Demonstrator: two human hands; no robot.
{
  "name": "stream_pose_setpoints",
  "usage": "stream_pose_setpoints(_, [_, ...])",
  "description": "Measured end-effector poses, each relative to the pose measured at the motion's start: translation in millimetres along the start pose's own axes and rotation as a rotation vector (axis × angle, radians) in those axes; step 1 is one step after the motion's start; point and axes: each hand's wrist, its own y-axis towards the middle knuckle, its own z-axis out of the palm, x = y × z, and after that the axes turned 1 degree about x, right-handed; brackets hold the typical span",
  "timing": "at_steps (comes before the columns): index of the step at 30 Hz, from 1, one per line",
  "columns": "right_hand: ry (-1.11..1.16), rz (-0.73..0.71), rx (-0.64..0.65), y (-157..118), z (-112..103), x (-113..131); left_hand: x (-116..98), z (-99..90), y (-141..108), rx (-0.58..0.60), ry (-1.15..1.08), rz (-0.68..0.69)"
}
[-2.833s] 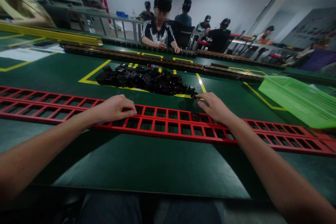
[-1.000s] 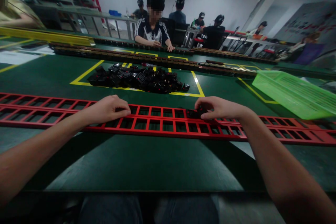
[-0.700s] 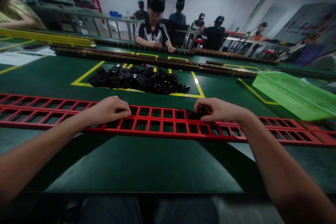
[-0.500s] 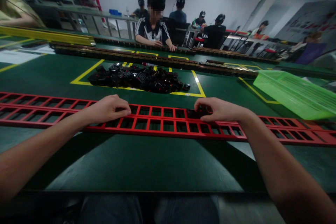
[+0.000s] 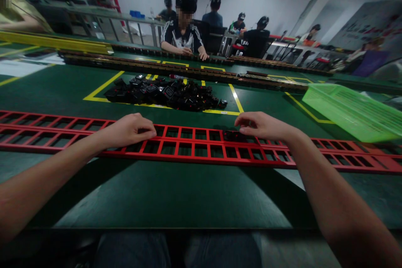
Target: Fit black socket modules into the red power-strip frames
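A long red slotted frame [image 5: 191, 159] with two rows of rectangular openings lies across the green table before me. My left hand [image 5: 133, 127] is closed on it left of centre, fingers curled and thumb along a crossbar; what lies under the palm is hidden. One black plastic part [image 5: 233, 135] sits in an upper-row opening right of centre. Just above that part is my right hand [image 5: 259, 125], thumb and fingertips slightly apart and holding nothing I can see. Beyond the frame is a pile of black plastic parts [image 5: 169, 92].
Yellow tape lines [image 5: 237, 98] surround the pile. A green plastic basket [image 5: 354, 113] stands at the right, close to the frame. Long dark rails [image 5: 150, 65] cross the table farther back. Behind them a person [image 5: 182, 35] sits with both hands at the rails; others sit farther away.
My right hand has risen slightly off the black part and its fingers have loosened, leaving the part in the frame. My left hand stays in place.
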Motion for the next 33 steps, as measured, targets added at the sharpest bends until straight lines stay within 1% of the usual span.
stream_pose_setpoints(4, [0.002, 0.027, 0.028, 2.1, 2.5, -4.2, 0.4, -0.1, 0.4, 0.000, -0.009, 0.017])
stream_pose_setpoints(10, [0.040, 0.088, 0.102, 2.6, 2.5, 0.9, -1.6, -1.3, 1.4, 0.016, 0.002, 0.020])
stream_pose_setpoints(16, [0.040, 0.057, 0.139, 3.0, 1.4, -2.6, -3.2, -2.6, 1.8, 0.023, 0.006, 0.009])
stream_pose_setpoints(21, [0.050, 0.039, 0.145, 1.9, 2.0, -7.3, -3.6, -2.5, 1.6, 0.019, 0.002, 0.006])
stream_pose_setpoints(23, [0.034, 0.033, 0.110, 2.4, 2.9, -6.1, -3.2, -2.2, 1.5, 0.017, 0.003, 0.005])
stream_pose_setpoints(26, [0.003, -0.039, -0.039, 4.5, 5.8, 1.1, -2.4, -2.0, 1.3, 0.019, 0.010, -0.001])
stream_pose_setpoints(28, [0.001, -0.103, -0.106, 5.9, 9.0, 8.9, -2.1, -2.1, 1.2, 0.023, 0.013, -0.008])
stream_pose_setpoints(33, [0.003, -0.188, -0.054, 7.5, 17.7, 27.2, -1.4, -1.7, 1.2, 0.033, 0.004, -0.005])
